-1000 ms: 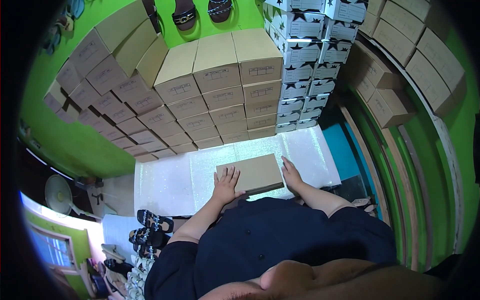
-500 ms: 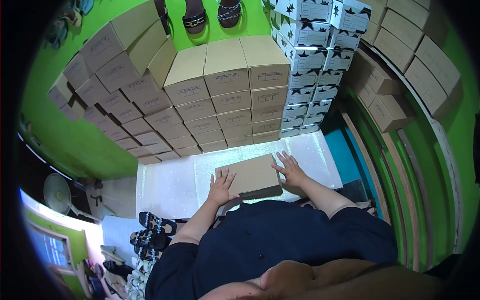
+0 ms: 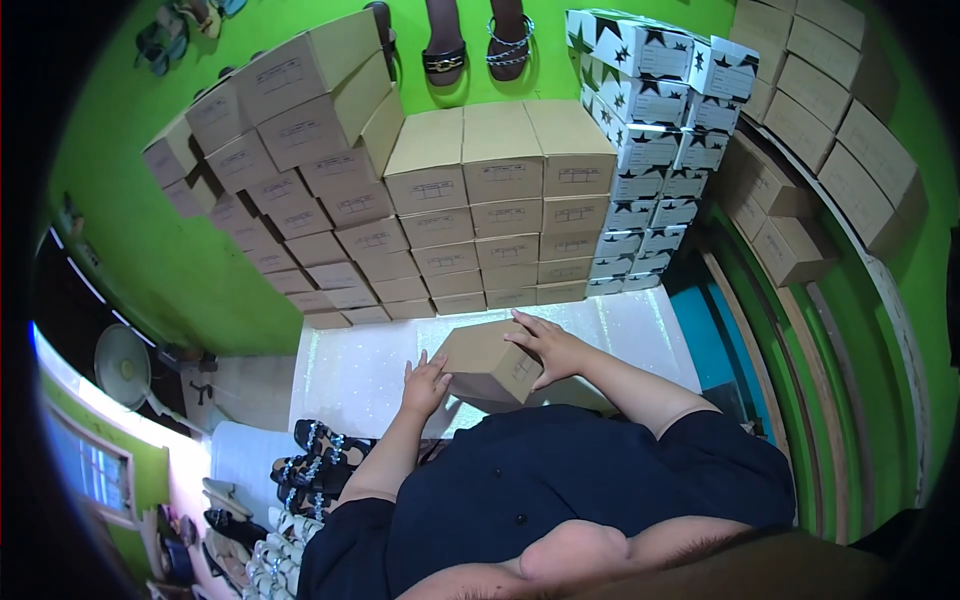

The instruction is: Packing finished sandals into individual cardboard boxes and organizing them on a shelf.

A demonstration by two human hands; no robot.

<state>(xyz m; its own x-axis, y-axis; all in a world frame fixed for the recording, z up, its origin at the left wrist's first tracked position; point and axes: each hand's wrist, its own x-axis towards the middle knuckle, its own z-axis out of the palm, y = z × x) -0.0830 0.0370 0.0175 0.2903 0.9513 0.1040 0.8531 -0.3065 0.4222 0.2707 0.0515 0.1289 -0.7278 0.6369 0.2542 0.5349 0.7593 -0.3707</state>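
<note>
I hold a plain brown cardboard shoe box (image 3: 487,362) between both hands, lifted and tilted above a white glittery mat (image 3: 350,370). My left hand (image 3: 425,385) presses its left end with the fingers pointing up. On the box's right top edge lies my right hand (image 3: 548,347), fingers spread over the lid. The box is shut. My dark blue shirt fills the lower middle of the view.
A wall of stacked brown shoe boxes (image 3: 440,230) rises just behind the mat. White boxes with black stars (image 3: 655,150) stand to the right, and more brown boxes (image 3: 820,130) fill green shelves. Sandals (image 3: 310,445) lie on the floor at my left, near a fan (image 3: 125,365).
The box has come up off the mat and turned, its left end swinging toward me. My right hand moved from the box's side onto its top edge.
</note>
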